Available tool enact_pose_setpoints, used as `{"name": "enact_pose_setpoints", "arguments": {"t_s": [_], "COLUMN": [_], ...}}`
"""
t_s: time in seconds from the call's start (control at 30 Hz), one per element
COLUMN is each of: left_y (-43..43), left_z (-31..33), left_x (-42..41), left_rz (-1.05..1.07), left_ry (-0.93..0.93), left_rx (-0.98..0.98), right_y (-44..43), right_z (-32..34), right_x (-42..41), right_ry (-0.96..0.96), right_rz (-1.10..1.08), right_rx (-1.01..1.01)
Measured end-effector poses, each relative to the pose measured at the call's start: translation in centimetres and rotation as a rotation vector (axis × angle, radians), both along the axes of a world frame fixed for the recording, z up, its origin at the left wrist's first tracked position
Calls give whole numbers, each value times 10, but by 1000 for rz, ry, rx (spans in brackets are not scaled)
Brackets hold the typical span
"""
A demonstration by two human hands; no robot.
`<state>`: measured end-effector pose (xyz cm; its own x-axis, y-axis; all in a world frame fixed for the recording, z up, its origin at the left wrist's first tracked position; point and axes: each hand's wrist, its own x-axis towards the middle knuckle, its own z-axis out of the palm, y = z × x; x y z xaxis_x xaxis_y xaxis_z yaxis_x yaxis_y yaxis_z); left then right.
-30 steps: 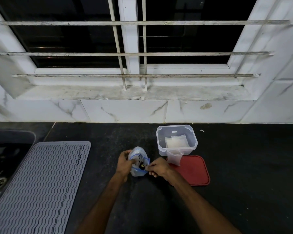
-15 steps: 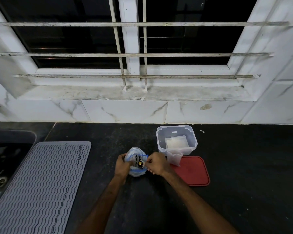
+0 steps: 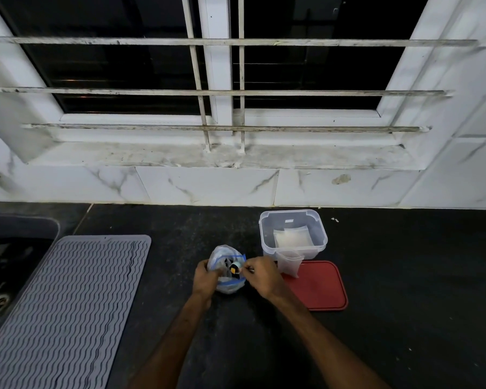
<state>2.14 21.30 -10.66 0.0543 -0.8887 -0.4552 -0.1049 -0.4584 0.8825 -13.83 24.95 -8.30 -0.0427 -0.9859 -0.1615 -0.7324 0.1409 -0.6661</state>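
Note:
A clear zip bag with a blue seal strip [image 3: 227,276] stands on the dark counter, its mouth held wide. My left hand [image 3: 205,277] grips the bag's left edge. My right hand [image 3: 260,276] pinches the right edge by the mouth. Something small, white and yellow [image 3: 234,268] shows inside the opening; I cannot tell what it is. Right of the bag stands a clear plastic box [image 3: 292,231] with a white packet inside. A small clear bag [image 3: 289,263] leans against the box's front.
A red lid [image 3: 320,287] lies flat in front of the box. A grey ribbed drying mat [image 3: 65,307] covers the counter's left part, with a sink [image 3: 6,265] beyond it. A marble wall and a barred window rise behind the counter.
Both hands have spread the bag's mouth wider. My right hand has shifted a little up and right along the bag's edge. The box and the lid have stayed put.

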Motion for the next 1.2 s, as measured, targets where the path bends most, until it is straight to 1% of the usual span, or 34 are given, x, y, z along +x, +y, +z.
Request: {"name": "enact_pose_setpoints", "arguments": {"t_s": [0.1,0.13,0.23,0.33,0.37,0.43,0.57,0.63,0.7,0.77,0.83,0.87,0.93,0.97,1.03,1.1,1.2], "left_y": [1,0,-1,-2,-2,-3,-4,-3,0,8,17,21,27,29,33,37,41], "left_z": [1,1,1,0,2,0,2,8,21,37,54,60,64,63,58,53,43], "left_x": [0,0,2,3,4,6,7,6,3,-3,-17,-27,-51,-64,-87,-102,-115], "left_rz": [3,5,11,3,-7,-24,-142,-182,-188,-148,-141,-193,-393,-515,-702,-785,-769], "left_ry": [12,18,14,8,-3,-33,-89,-179,-342,-460,-496,-492,-487,-515,-628,-720,-714], "left_rx": [14,16,22,21,15,5,-75,-171,-360,-643,-840,-877,-832,-784,-720,-660,-584], "right_y": [2,3,7,10,12,15,20,24,31,39,47,51,55,56,55,53,50], "right_z": [-5,-5,-4,-5,-3,1,14,24,34,45,55,58,63,65,67,66,62], "right_x": [1,1,2,1,0,-3,-13,-20,-31,-46,-65,-76,-97,-107,-122,-129,-133], "right_ry": [-29,-81,-394,-656,-723,-786,-805,-824,-873,-909,-906,-892,-841,-808,-742,-699,-662], "right_rz": [-26,-63,-234,-351,-379,-408,-405,-388,-385,-389,-401,-415,-461,-481,-496,-488,-463], "right_rx": [-5,-2,112,241,269,304,312,296,257,199,131,95,37,18,-8,-11,-10]}}
